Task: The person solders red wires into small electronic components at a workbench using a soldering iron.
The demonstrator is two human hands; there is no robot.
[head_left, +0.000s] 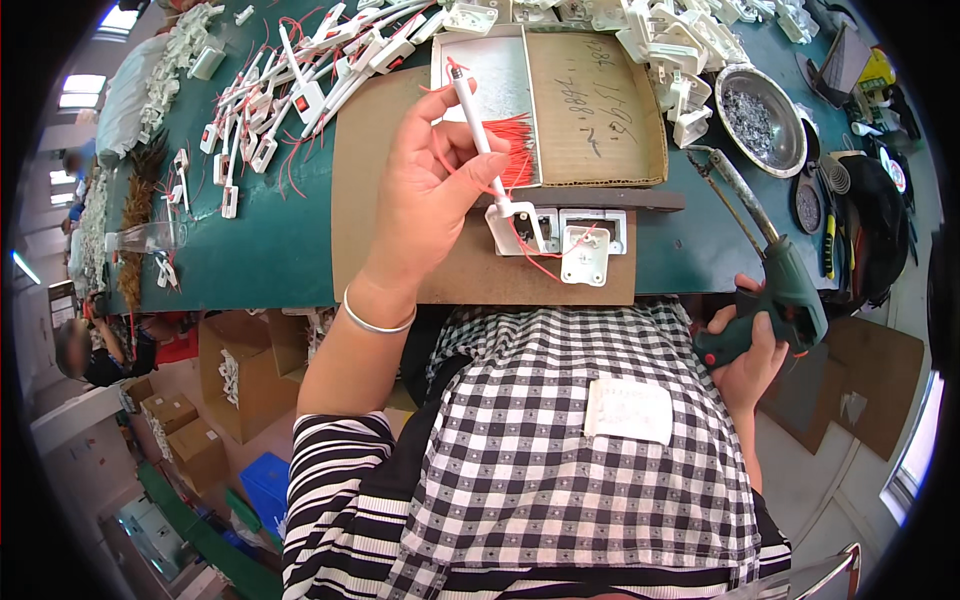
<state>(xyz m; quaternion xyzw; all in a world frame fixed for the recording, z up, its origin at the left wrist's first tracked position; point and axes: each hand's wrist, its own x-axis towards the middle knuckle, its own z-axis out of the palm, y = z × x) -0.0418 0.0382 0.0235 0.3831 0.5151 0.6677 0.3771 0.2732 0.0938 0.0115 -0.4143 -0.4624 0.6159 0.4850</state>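
My left hand (430, 180) is closed on a slim white tube (478, 130), with red wire at its far tip. The tube's near end joins a small white plastic housing (508, 230), held over the cardboard. Beside it lies an open white cover (584, 258) with red wires across it. Another white housing (612, 218) rests just behind. My right hand (748, 345) grips a dark green soldering gun (795, 290) by its handle. Its metal barrel and a thin feed tube point up and left, apart from the housings.
A cardboard tray (600, 110) holds cut red wires (515, 145). Tubes with red switches (310, 95) are piled at the back left; white housings (690, 60) are heaped at the back right. A metal bowl (762, 118) of grey bits and several hand tools stand at the right.
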